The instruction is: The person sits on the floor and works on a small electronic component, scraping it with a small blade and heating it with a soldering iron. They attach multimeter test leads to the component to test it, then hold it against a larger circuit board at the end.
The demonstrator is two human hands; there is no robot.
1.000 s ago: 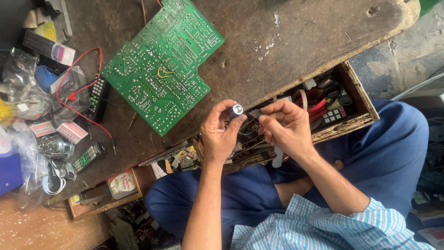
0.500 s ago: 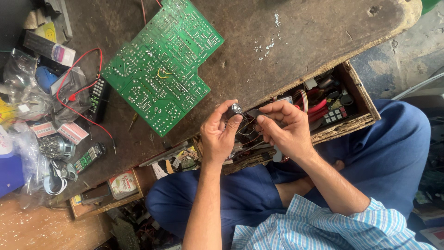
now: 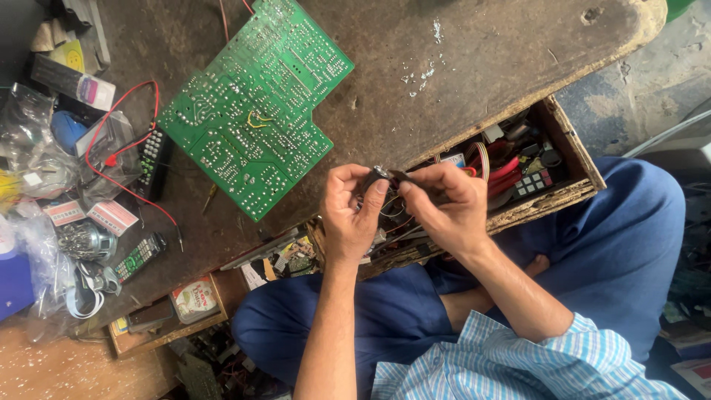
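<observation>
My left hand [image 3: 352, 211] and my right hand [image 3: 448, 207] meet over an open wooden drawer [image 3: 570, 194] full of wires and small parts. Together they pinch a small dark electronic part [image 3: 383, 175] between the fingertips, held just above the drawer's left end. Thin wires hang below the part, partly hidden by my fingers. A large green circuit board [image 3: 255, 104] lies solder side up on the dark wooden table [image 3: 459, 67], up and to the left of my hands.
A red wire [image 3: 122, 152] loops over a black remote [image 3: 152, 159] at the left. Plastic bags, small boxes, a metal part [image 3: 87, 241] and a second remote [image 3: 139, 255] crowd the left edge. Another open drawer [image 3: 174, 315] sits lower left. My blue trousers [image 3: 592, 259] fill the lower right.
The shiny round end of the small part, seen between my fingertips a second ago, has turned out of sight. My hands have stayed over the drawer.
</observation>
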